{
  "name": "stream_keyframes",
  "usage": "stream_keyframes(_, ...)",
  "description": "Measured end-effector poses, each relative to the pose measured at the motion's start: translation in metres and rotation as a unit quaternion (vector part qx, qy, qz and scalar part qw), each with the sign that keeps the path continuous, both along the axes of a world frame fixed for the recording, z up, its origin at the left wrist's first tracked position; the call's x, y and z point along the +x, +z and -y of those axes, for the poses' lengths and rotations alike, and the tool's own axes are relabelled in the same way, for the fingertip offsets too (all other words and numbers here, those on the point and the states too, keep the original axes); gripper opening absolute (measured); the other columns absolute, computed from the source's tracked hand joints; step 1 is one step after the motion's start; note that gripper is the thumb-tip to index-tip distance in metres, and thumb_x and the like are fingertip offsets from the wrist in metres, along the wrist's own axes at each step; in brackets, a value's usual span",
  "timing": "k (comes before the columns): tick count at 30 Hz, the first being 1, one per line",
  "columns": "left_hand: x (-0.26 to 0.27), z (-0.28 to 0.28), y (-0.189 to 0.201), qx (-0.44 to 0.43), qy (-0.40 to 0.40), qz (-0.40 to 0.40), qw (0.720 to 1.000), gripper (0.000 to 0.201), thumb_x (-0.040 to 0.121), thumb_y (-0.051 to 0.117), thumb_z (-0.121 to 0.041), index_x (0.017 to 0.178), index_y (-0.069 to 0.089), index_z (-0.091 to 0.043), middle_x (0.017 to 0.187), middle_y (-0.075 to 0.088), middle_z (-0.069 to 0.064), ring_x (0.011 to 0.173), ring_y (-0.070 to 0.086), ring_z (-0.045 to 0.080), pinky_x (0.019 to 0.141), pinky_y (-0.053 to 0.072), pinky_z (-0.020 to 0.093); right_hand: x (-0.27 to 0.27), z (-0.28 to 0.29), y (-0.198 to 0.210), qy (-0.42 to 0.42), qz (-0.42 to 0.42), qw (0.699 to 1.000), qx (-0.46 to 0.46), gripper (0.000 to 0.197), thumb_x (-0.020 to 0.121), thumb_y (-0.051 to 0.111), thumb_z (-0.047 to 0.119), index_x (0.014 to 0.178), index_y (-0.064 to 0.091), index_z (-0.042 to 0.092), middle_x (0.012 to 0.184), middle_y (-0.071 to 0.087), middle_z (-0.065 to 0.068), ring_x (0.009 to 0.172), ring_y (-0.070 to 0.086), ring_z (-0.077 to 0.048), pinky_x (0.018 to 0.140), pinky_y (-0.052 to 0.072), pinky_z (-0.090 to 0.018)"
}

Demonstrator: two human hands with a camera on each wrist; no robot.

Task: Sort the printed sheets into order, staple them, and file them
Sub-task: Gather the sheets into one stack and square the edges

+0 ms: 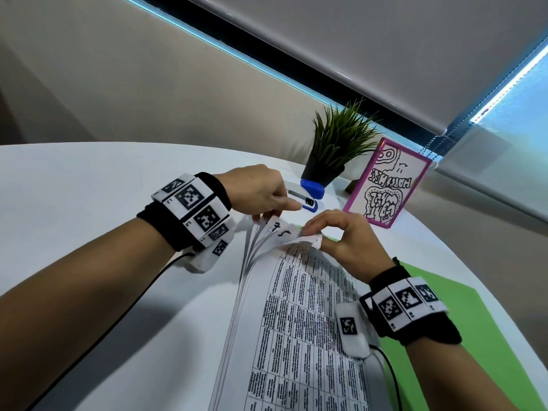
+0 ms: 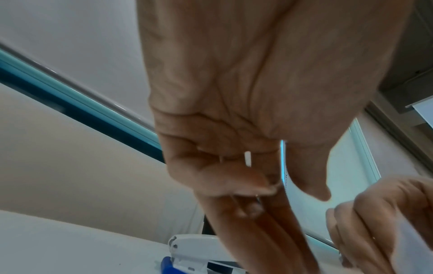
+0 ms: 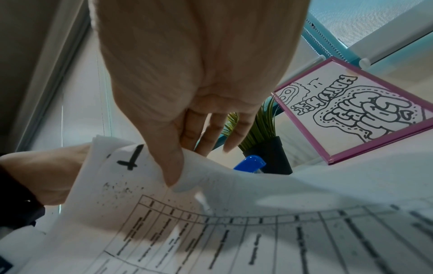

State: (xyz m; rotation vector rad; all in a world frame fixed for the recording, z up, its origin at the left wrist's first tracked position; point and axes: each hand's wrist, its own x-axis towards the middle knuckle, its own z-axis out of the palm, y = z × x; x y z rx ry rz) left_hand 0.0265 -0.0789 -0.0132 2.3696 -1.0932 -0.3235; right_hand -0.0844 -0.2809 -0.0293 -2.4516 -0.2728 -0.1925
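Note:
A stack of printed sheets [image 1: 296, 321] with tables lies on the white table [image 1: 89, 188], its far corners fanned and lifted. Handwritten numbers mark those corners. My left hand [image 1: 274, 213] pinches the fanned lower sheets at their far left corner. My right hand [image 1: 311, 232] pinches the curled corner of the top sheet [image 3: 211, 185] between thumb and fingers; a handwritten mark [image 3: 131, 157] shows beside the thumb. A blue and white stapler [image 1: 308, 198] lies just beyond the left hand's fingertips. A green folder [image 1: 439, 307] lies flat under my right wrist.
A potted plant [image 1: 338, 149] in a black pot stands right behind the stapler. A pink-framed drawing [image 1: 388, 182] leans at the far right. The table's round edge runs close behind them, with a wall and a blind beyond. Cables trail from both wristbands.

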Motion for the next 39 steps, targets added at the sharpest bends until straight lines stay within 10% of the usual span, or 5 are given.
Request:
stream_keyframes(7,-0.0001,-0.0057,0.0032,0.018,-0.032,-0.003,0.999,0.02,0.078,0.076,-0.039,0.072,0.069,-0.021,0.069,0.072,-0.006,0.055,0.066,0.002,0.067,0.053,0.025,0.0,-0.0024,0.0018,0.006,-0.006,1.0,0.016,0.009,0.077,0.08,0.016,0.083,0.073,0.016,0.085,0.073,0.005,0.087,0.068,-0.015,0.087,0.053,-0.04)
stream_keyframes(20,0.0027,-0.0054,-0.0003,0.035,-0.012,-0.006,0.999,0.012,0.076,0.076,-0.018,0.075,0.065,-0.02,0.067,0.069,-0.006,0.058,0.067,0.007,0.052,0.041,0.018,-0.0027,-0.0044,0.0033,0.0,0.017,1.0,0.003,0.009,0.072,0.081,0.009,0.073,0.073,0.012,0.08,0.071,0.002,0.085,0.067,-0.01,0.083,0.049,-0.022)
stream_keyframes(30,0.0018,-0.0058,0.0027,0.009,-0.024,-0.027,0.999,0.01,0.078,0.072,-0.013,0.071,0.067,-0.018,0.061,0.069,-0.006,0.053,0.066,0.003,0.063,0.052,0.025,0.0001,-0.0079,0.0018,0.015,-0.051,0.999,0.009,0.053,0.076,0.077,0.003,0.123,0.062,0.02,0.077,0.063,0.005,0.086,0.065,-0.012,0.096,0.048,-0.027)
stream_keyframes(39,-0.0002,-0.0069,0.0032,0.015,-0.019,-0.045,0.999,0.019,0.085,0.071,-0.028,0.07,0.066,-0.019,0.069,0.072,-0.004,0.056,0.068,0.002,0.058,0.043,0.021,0.0,-0.0066,0.004,0.013,-0.011,1.0,-0.025,0.021,0.074,0.079,0.003,0.082,0.074,0.022,0.08,0.063,0.006,0.08,0.06,-0.009,0.073,0.044,-0.016)
